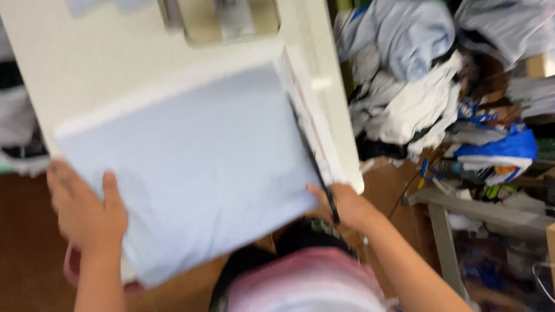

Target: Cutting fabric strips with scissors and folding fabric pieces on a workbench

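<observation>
Folded cloth (191, 167), pale blue, lies flat on white counter (104, 63), overhanging its near edge. Looks light and soft, likely floppy if lifted by one side; best held at both short edges. Long axis runs left-right, tilted up to the right. Left hand (87, 211) grip clamped on left corner, right hand (347, 208) on right corner

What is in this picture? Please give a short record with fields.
left hand: holds near left edge of folded cloth, thumb on top
right hand: holds near right edge of cloth
cloth: pale blue, flat, over white table
right side: heap of clothes
floor: brown
sharpness: blurred
</observation>
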